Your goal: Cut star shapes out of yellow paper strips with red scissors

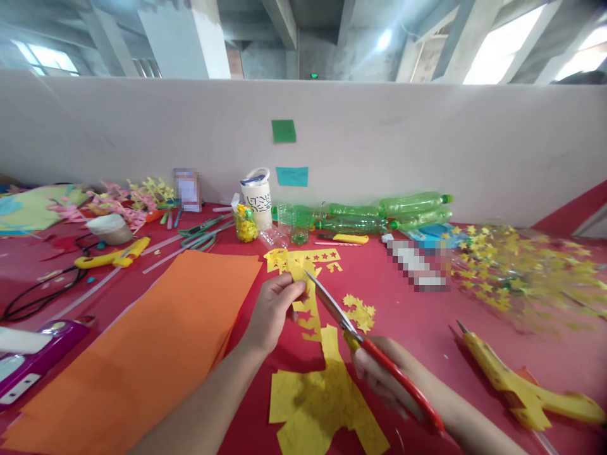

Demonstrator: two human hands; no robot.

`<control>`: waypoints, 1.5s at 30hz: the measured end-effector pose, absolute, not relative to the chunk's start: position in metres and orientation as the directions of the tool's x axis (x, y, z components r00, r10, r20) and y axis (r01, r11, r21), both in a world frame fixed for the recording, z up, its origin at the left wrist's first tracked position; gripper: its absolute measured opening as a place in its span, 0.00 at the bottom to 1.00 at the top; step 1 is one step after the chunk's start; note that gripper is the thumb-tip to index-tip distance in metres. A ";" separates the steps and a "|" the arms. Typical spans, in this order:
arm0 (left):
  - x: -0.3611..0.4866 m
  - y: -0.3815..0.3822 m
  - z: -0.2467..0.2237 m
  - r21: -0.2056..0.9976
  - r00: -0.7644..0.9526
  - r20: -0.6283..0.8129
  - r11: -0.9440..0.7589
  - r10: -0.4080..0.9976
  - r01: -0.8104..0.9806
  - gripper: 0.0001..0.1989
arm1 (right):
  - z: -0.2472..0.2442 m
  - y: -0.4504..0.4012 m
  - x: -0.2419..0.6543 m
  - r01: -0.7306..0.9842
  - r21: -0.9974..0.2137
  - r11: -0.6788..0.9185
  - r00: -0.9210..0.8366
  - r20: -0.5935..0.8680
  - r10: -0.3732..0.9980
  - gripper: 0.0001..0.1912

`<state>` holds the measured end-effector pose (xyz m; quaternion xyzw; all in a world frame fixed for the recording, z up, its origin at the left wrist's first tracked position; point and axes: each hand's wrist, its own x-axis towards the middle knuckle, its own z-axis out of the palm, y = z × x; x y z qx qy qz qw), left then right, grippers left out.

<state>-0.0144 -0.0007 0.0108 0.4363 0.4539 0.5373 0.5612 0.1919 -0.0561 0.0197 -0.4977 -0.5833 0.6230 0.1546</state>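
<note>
My left hand (275, 309) pinches a yellow paper strip (298, 270) between thumb and fingers. Red-handled scissors (339, 313) are in my right hand (386, 373), their blade tips against the strip, just right of my left fingertips. Below and behind lie a yellow strip with star-shaped cutouts (310, 322) and more cut-out scraps (325, 256). A small pile of yellow paper stars (360, 313) rests right of the blades. Large yellow paper pieces (308, 404) lie nearest me, between my forearms.
Orange sheets (156, 335) cover the left. Yellow glue guns lie left (114, 256) and right (516, 385). Green bottles (355, 224), a white cup (256, 202) and a yellow cutter (351, 239) stand or lie behind. A yellow star bunch (516, 265) is right; a purple power strip (47, 354) left.
</note>
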 end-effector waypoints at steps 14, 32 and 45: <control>-0.018 0.003 0.009 0.981 0.058 -0.013 0.024 0.998 -0.190 0.13 | 0.024 -0.053 0.195 0.411 -0.894 -0.181 -0.485 -0.382 0.786 0.27; -0.014 0.002 0.000 0.996 0.049 0.067 -0.064 0.997 -0.070 0.14 | 0.009 -0.056 0.193 0.304 -0.948 -0.096 -0.548 -0.257 0.796 0.26; -0.010 -0.002 0.004 0.994 0.057 0.064 -0.059 0.996 -0.087 0.16 | -0.012 -0.066 0.185 0.198 -0.918 -0.345 -0.428 -0.397 0.812 0.29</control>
